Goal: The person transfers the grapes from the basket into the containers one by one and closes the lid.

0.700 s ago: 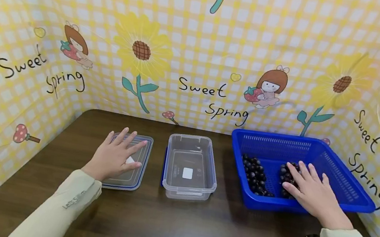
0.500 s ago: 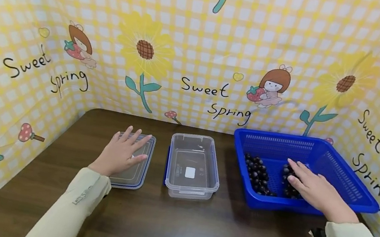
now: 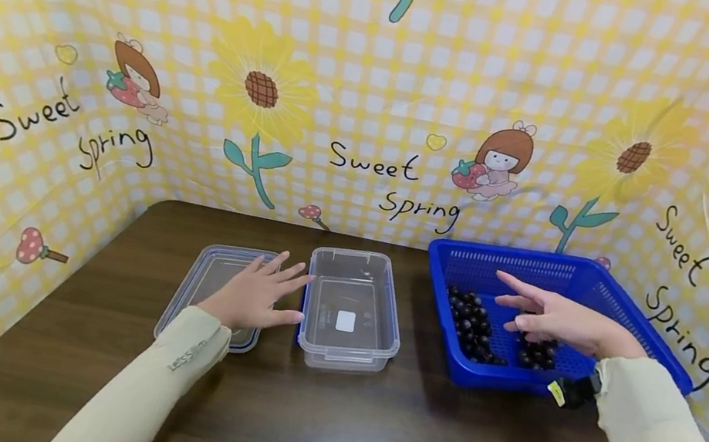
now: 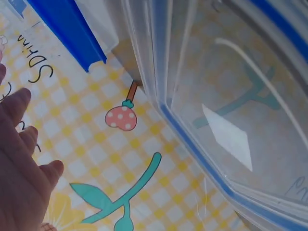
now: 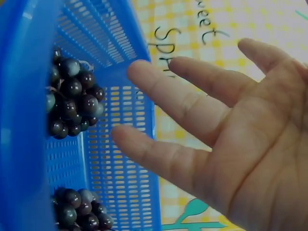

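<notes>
A clear plastic box [image 3: 350,310] stands empty at the table's middle. Its clear, blue-rimmed lid [image 3: 203,282] lies flat to the left. My left hand [image 3: 282,291] hovers over the lid's right edge, fingers straight and spread, with the tips at the box's left wall. A blue basket [image 3: 634,315] at the right holds two bunches of dark grapes [image 3: 473,331]. My right hand [image 3: 513,302] is raised over the grapes with its fingers spread and holds nothing. The right wrist view shows the open palm [image 5: 192,134] above the grapes [image 5: 72,101].
The brown table [image 3: 362,426] is walled on three sides by a yellow checked backdrop [image 3: 375,99]. Clear plastic with a blue seam [image 4: 231,120] fills the left wrist view. A small black-and-yellow thing [image 3: 561,394] lies in front of the basket.
My left hand slid right off the lid toward the box. My right hand lifted off the grapes and now hovers over them with spread fingers.
</notes>
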`<state>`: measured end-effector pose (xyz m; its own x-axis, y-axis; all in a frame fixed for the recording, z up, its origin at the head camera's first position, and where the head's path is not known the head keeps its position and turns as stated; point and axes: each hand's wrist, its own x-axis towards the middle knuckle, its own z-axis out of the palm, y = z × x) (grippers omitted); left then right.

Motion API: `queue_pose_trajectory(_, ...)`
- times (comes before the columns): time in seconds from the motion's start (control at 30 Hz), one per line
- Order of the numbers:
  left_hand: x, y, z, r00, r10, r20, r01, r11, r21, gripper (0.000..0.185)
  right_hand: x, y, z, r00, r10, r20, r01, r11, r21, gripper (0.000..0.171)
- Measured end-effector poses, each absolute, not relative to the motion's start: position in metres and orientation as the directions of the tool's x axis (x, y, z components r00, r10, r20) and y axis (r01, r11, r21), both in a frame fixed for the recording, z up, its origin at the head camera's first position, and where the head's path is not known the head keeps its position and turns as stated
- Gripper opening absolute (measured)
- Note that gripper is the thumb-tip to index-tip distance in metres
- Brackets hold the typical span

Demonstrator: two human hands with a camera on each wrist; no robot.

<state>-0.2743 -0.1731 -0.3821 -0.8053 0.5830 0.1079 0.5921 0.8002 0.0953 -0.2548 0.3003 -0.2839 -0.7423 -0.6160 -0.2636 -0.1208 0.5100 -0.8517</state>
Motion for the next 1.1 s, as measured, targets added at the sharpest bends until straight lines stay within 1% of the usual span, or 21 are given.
queue_pose_trajectory(0.07, -0.275, -0.171, -0.383, -0.801, 0.591, 0.093, 0.598, 0.793, 0.116, 0.075, -0.263, 0.298, -0.284, -0.751, -0.592, -0.293, -0.080, 0.522, -0.849, 0.081)
queue_pose_trajectory(0.17, -0.276, -0.169, -0.385, -0.796, 0.600, 0.078, 0.605, 0.784, 0.138, 0.077, -0.273, 0.294, -0.288, -0.803, -0.501, -0.324, -0.012, 0.556, -0.831, 0.076)
queue_pose_trajectory(0.23, -0.276, -0.168, -0.385, -0.793, 0.605, 0.072, 0.608, 0.779, 0.152, 0.077, -0.279, 0.291, -0.292, -0.836, -0.420, -0.352, 0.061, 0.568, -0.821, 0.075)
queue_pose_trajectory(0.3, -0.276, -0.168, -0.385, -0.793, 0.605, 0.063, 0.607, 0.779, 0.159, 0.076, -0.284, 0.288, -0.296, -0.850, -0.363, -0.382, 0.122, 0.571, -0.812, 0.075)
queue_pose_trajectory(0.37, -0.277, -0.168, -0.386, -0.791, 0.608, 0.064, 0.610, 0.778, 0.149, 0.076, -0.289, 0.287, -0.298, -0.847, -0.339, -0.410, 0.169, 0.560, -0.811, 0.075)
queue_pose_trajectory(0.53, -0.282, -0.166, -0.383, -0.793, 0.605, 0.074, 0.609, 0.783, 0.125, 0.073, -0.300, 0.287, -0.295, -0.832, -0.340, -0.438, 0.208, 0.540, -0.816, 0.075)
queue_pose_trajectory(0.73, -0.285, -0.164, -0.378, -0.791, 0.608, 0.065, 0.611, 0.783, 0.117, 0.073, -0.310, 0.284, -0.296, -0.834, -0.317, -0.452, 0.231, 0.544, -0.807, 0.078)
queue_pose_trajectory(0.93, -0.286, -0.164, -0.380, -0.783, 0.617, 0.075, 0.622, 0.777, 0.094, 0.070, -0.316, 0.281, -0.309, -0.818, -0.359, -0.449, 0.298, 0.404, -0.865, 0.079)
queue_pose_trajectory(1.0, -0.286, -0.164, -0.382, -0.788, 0.612, 0.068, 0.616, 0.781, 0.103, 0.071, -0.317, 0.281, -0.314, -0.820, -0.355, -0.450, 0.305, 0.393, -0.867, 0.080)
queue_pose_trajectory(1.1, -0.285, -0.165, -0.384, -0.803, 0.594, 0.050, 0.595, 0.793, 0.128, 0.071, -0.320, 0.280, -0.322, -0.826, -0.319, -0.464, 0.318, 0.416, -0.852, 0.083)
